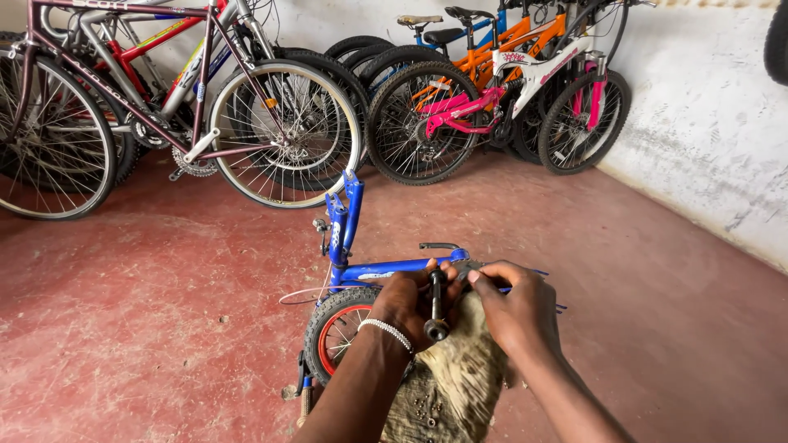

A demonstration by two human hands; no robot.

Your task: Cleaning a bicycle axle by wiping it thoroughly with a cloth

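1. From my head view I look down on my left hand [408,299], which is curled around a short black tool handle [437,305]. The handle stands nearly upright, its round end pointing toward me at 6 o'clock.
2. My right hand [515,308] sits just beside it at 3 o'clock, the fingertips pinching a small grey metal part [466,267] at the top of the handle. I cannot tell what kind of part it is.
3. A beaded white bracelet [389,331] rings my left wrist.
4. Under both hands lies a worn, yellowish rag [453,377], draped down toward 6 o'clock.
5. The hands work right over a small blue bicycle frame [386,268], which lies upturned on the red floor [148,328]. Its fork [345,217] sticks up toward 11 o'clock.
6. I count one wheel on that small bike: a black tyre with a red rim [335,328], at 9 o'clock from my left hand.
7. On labels, I see a pale sticker on the blue fork and a white oval one on the frame tube, both too small to make out.
8. Well away at 12 o'clock, more bicycles lean along the white wall [706,123]. I can count at least four: a maroon one [123,107], a red and silver one behind it, an orange one [501,41], and a white and pink one [525,82].
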